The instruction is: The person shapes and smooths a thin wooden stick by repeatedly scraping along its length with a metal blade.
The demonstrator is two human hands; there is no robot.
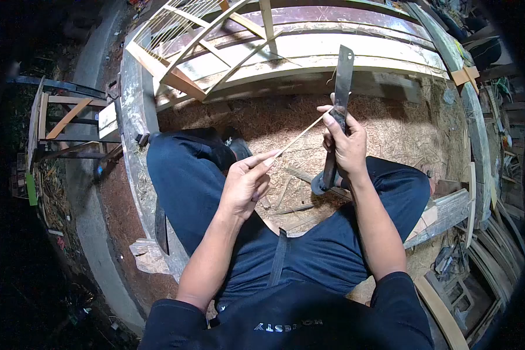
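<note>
My right hand [347, 143] is closed round the dark handle of a long flat-bladed knife [343, 76], its blade pointing up and away from me. A thin pale strip of wood or bamboo [300, 135] slants between my hands, its upper end at the knife near my right thumb. My left hand [248, 182] pinches the lower end of that strip between thumb and fingers. A fine curled shaving [333, 76] hangs beside the blade. Both hands are above the gap between my knees.
Wood shavings [396, 125] cover the ground between my legs. Ahead, a wooden frame strung with thin strands [184, 35] leans on pale planks [309, 49]. A wooden beam [478, 134] stands at right, near stacked curved strips [493, 262]. Another wooden frame [70, 119] is at left.
</note>
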